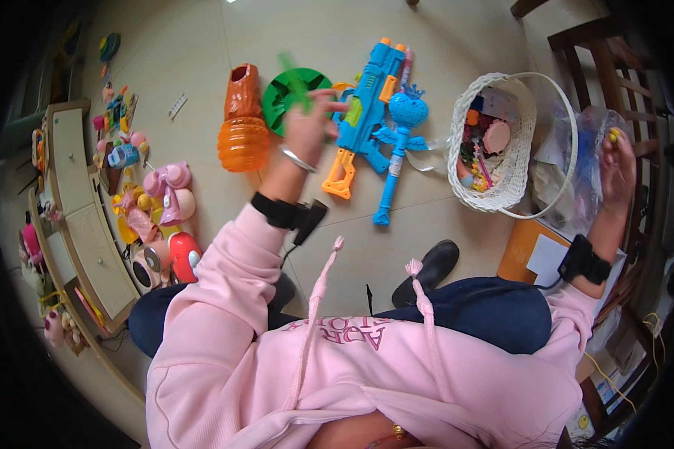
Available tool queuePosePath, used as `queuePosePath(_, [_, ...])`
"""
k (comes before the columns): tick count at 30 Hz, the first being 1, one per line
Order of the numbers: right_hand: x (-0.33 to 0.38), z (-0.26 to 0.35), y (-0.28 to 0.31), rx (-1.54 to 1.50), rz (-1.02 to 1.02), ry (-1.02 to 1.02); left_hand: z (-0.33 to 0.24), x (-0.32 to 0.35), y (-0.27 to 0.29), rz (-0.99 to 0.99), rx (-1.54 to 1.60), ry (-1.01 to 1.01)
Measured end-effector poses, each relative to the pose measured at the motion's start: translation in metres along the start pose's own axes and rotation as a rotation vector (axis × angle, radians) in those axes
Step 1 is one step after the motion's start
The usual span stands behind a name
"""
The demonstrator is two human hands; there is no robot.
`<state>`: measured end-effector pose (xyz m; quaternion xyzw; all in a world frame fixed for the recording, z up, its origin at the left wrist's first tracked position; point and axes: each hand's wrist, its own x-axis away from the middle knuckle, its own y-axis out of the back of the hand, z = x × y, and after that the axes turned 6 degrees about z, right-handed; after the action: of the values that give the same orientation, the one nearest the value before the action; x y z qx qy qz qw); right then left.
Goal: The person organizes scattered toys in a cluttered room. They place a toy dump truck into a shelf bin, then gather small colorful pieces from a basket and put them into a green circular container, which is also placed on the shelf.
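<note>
The right hand (pixel 619 168) is at the right, beside a clear plastic bag (pixel 588 183); a small yellow thing (pixel 615 134) shows at its curled fingers, though I cannot tell whether they grip it. Farther left, the left hand (pixel 305 142) holds a blurred, bright green piece (pixel 296 84), rod-like, its near end at the hand, while one finger points right. Its exact grip is smeared by motion. Behind it lies a darker green disc (pixel 274 116) on the floor, partly covered by hand and rod.

Around them, nearest is a dark shoe (pixel 438 263), then an orange box (pixel 523 247) at right and pink toys (pixel 168 183) at left. Beyond, a white wicker basket (pixel 463 168) holds small toys, its handle leaning toward the bag. A blue wand (pixel 394 176) and a blue-and-orange toy gun (pixel 368 101) lie right of the disc; a ribbed orange container (pixel 244 146) lies just left.
</note>
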<state>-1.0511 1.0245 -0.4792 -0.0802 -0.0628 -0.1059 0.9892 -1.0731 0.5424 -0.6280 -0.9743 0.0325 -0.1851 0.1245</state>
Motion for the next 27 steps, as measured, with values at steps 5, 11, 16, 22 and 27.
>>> queuePosePath(5, [0.012,0.018,-0.122,0.822,0.85,-0.039,-0.036,0.04,-0.102,0.706,0.65,0.4])
queuePosePath(11, [0.019,-0.022,-0.183,0.985,1.13,0.014,-0.026,0.044,-0.125,0.593,0.678,0.532])
queuePosePath(16, [-0.024,0.007,-0.064,0.486,0.216,0.25,-0.002,0.005,-0.029,0.419,0.571,0.472])
queuePosePath(22, [-0.047,-0.124,0.021,1.037,0.389,-0.524,0.031,-0.044,0.068,-0.117,0.069,0.361])
queuePosePath(27, [-0.076,-0.197,0.009,0.866,0.346,-0.284,0.044,-0.057,0.083,-0.227,0.03,0.303])
